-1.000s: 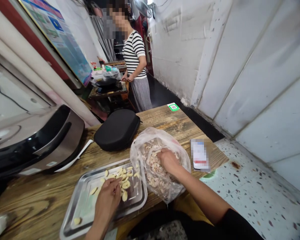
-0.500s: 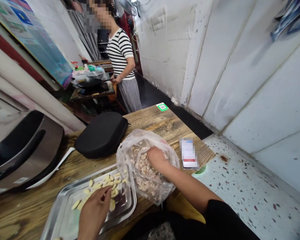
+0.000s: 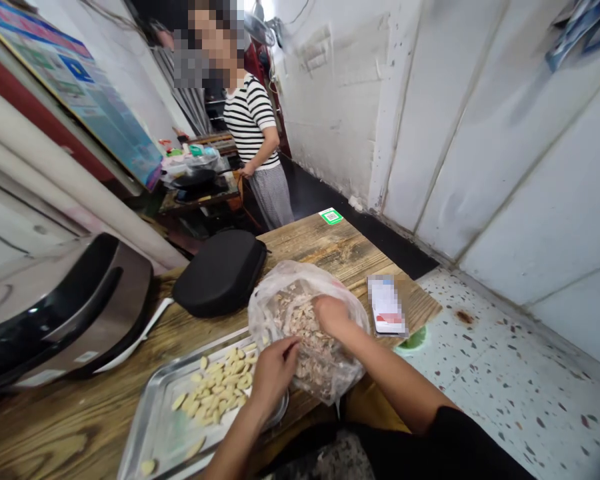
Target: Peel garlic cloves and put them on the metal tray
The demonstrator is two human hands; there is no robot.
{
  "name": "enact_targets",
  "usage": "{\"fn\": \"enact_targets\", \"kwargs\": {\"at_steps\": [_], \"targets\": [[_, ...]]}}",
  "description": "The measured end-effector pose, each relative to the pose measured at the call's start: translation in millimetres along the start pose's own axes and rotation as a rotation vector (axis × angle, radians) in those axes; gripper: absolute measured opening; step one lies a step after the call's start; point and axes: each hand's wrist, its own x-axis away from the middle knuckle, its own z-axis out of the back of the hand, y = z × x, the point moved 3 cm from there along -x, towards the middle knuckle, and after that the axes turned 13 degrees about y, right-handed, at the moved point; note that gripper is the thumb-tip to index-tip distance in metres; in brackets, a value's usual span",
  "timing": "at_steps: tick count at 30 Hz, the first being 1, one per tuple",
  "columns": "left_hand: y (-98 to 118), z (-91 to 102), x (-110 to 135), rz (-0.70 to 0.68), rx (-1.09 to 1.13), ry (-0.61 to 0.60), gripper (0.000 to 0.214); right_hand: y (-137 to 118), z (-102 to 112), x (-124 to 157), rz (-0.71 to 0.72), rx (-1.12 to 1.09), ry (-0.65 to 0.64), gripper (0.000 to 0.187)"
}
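A clear plastic bag (image 3: 267, 293) stands open on the wooden table, filled with pale, pinkish, papery pieces (image 3: 300, 320) that look like garlic cloves and skins. My right hand (image 3: 333, 315) reaches into it, its fingertips hidden among the pieces. At the bag's near left side is my left hand (image 3: 275, 370), thumb and fingers pinched together; whatever they may hold is too small to see. Left of the bag, a metal tray (image 3: 147, 407) carries many peeled garlic cloves (image 3: 220, 387), mostly heaped at its right part. My left forearm crosses over the tray's right side.
Behind the tray lie a black zipped case (image 3: 220, 273) and a white flat-handled utensil (image 3: 135, 337), beside a rice cooker (image 3: 95, 300). A phone (image 3: 387, 307) rests right of the bag. Beyond the table (image 3: 300, 240), a person in a striped top (image 3: 253, 120) holds a pan (image 3: 197, 179).
My left hand has moved from over the garlic on the tray rightward to the bag's edge. My right hand remains in the bag. The whole view has shifted slightly.
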Motion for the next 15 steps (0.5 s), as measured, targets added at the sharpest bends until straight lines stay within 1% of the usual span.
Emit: {"fn": "enact_targets", "kwargs": {"at_steps": [3,4,5,7,9,11,13,15], "targets": [[10,-11.1,-15,0.017,-0.034,-0.022,0.028,17,3,0,-0.075,0.021,-0.028,0.036],[12,-16.4,-21,0.008,-0.053,-0.055,0.029,22,3,-1,-0.088,0.025,-0.038,0.037],[13,-22.7,-27,0.002,-0.081,-0.097,0.03,26,2,-2,-0.096,0.028,-0.052,0.036],[11,-36.1,-41,0.022,-0.101,-0.142,0.031,30,-4,-4,-0.103,0.031,-0.086,0.031],[9,-49.9,-52,0.047,-0.115,-0.167,0.033,30,-11,-4,-0.11,0.034,-0.119,0.025],[8,-61.4,-60,0.069,-0.123,-0.177,0.033,28,-16,-3,-0.124,0.039,-0.131,0.025],[11,-68.6,-63,0.089,-0.128,-0.179,0.03,23,-19,0,-0.144,0.038,-0.116,0.026],[15,-71.9,-64,0.11,-0.128,-0.171,0.03,19,-19,2,-0.163,0.024,-0.082,0.024]]}}
